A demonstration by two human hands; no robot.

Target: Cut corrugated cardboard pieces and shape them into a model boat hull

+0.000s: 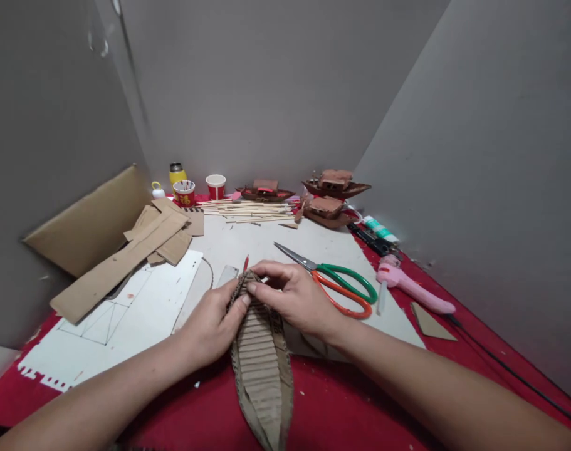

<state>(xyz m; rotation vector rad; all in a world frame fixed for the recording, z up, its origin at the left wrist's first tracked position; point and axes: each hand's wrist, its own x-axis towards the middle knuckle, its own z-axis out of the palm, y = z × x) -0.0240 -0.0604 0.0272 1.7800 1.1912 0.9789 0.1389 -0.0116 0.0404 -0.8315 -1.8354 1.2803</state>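
A long cardboard boat hull (259,369) with a ribbed, corrugated inside and raised side walls points away from me, its near tip close to the bottom edge of the view. My left hand (218,322) is closed on the left wall near the far tip, thumb on the inside. At that same tip, my right hand (297,297) pinches the cardboard between thumb and fingers. The fingers behind the walls are partly hidden. Just right of my right hand lie scissors (344,285) with green and orange handles, blades spread a little.
Cardboard strips (125,263) lie on a drawn paper sheet (109,319) at left. Behind are paper cups (215,188), a yellow bottle (177,173), thin sticks (247,212) and finished model boats (327,210). A pink glue gun (417,291) with a cable rests at right.
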